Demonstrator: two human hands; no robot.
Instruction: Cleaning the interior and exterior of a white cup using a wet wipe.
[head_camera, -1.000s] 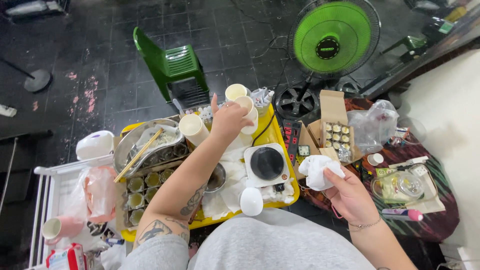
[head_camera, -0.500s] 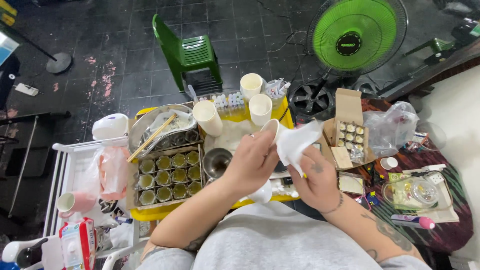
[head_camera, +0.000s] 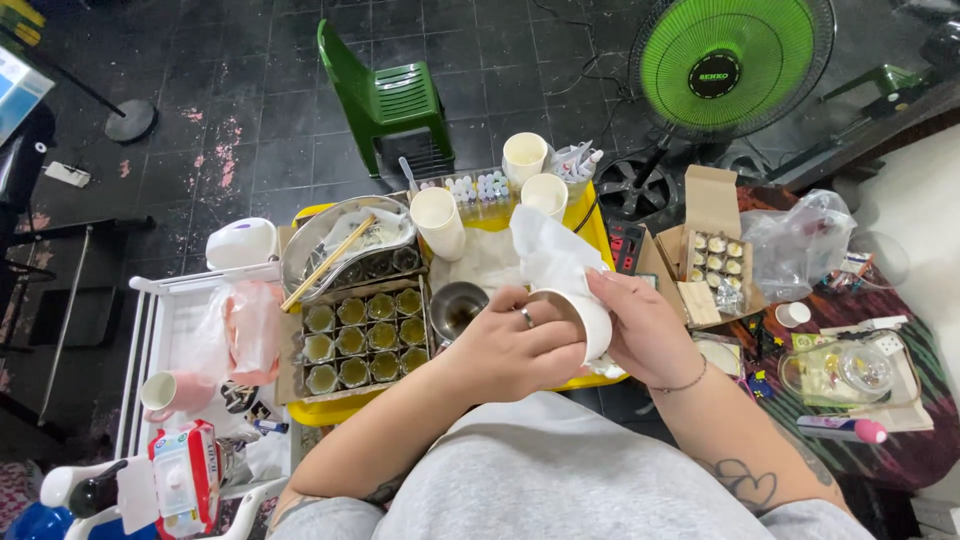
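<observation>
Right, both hands meet over the near edge of the yellow tray (head_camera: 590, 225). The left hand (head_camera: 510, 350) wraps around a white paper cup (head_camera: 590, 320), gripping its side, ring finger showing. The right hand (head_camera: 640, 335) pinches a white tissue (head_camera: 550, 255) against the cup's rim, the tissue's loose end standing up above it. Just left of the cup sits a small metal bowl (head_camera: 458, 308), and beside that a box of little filled glass jars (head_camera: 362, 340). Three more paper cups (head_camera: 525, 158) stand at the tray's far side.
</observation>
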